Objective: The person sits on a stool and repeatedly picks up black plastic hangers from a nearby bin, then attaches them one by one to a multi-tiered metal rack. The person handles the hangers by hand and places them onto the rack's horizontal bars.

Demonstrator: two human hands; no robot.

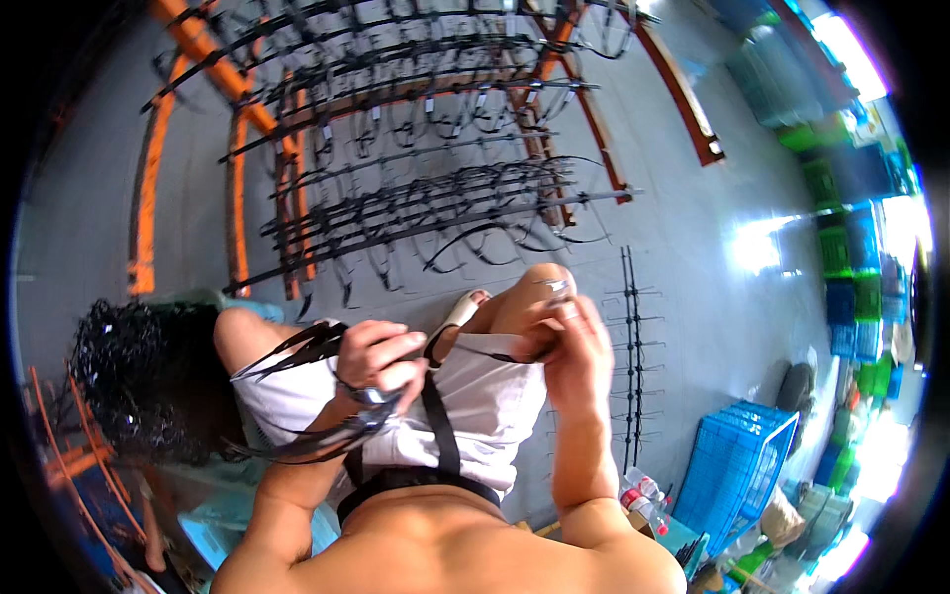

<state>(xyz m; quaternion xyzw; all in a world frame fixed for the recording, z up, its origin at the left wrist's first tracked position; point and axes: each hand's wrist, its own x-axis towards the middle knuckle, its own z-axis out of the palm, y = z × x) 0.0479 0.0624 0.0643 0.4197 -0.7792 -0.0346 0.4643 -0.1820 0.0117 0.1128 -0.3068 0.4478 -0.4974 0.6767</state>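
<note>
My left hand is closed around a bunch of thin, glossy black strips, whose ends fan out on both sides of the fist above my lap. From that hand a single dark strip runs across to my right hand. The right fingers are pinched on its end; a small shiny spot shows at the fingertips, too blurred to name. Close by on the left, a tangled heap of similar black strips fills a pale greenish tub beside my knee.
An orange metal rack stands ahead, carrying rows of black rods with curved black strips hanging from them. Another pronged black rod lies to the right. A blue crate and plastic bottles are lower right; stacked green and blue crates line the far right.
</note>
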